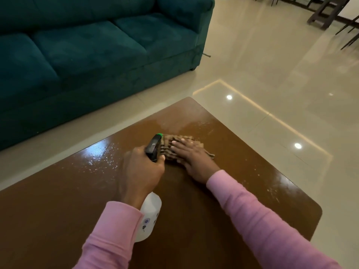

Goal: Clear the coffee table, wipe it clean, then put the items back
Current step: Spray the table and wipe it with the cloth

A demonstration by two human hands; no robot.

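Observation:
A glossy brown coffee table point(242, 171) fills the lower half of the head view, its far part wet with spray droplets. My left hand point(139, 171) grips a white spray bottle point(148, 216) by its black trigger head, which has a green nozzle tip and points away from me. My right hand point(189, 154) lies flat with straight fingers on a brown patterned cloth point(169, 146), pressing it onto the tabletop just right of the nozzle. Both sleeves are pink. No other items stand on the visible tabletop.
A teal sofa point(87, 45) stands beyond the table's far left edge, with a strip of shiny beige tiled floor point(272, 65) between them. Dark table and chair legs point(330, 14) show at the top right. The table's right corner point(318, 210) is rounded.

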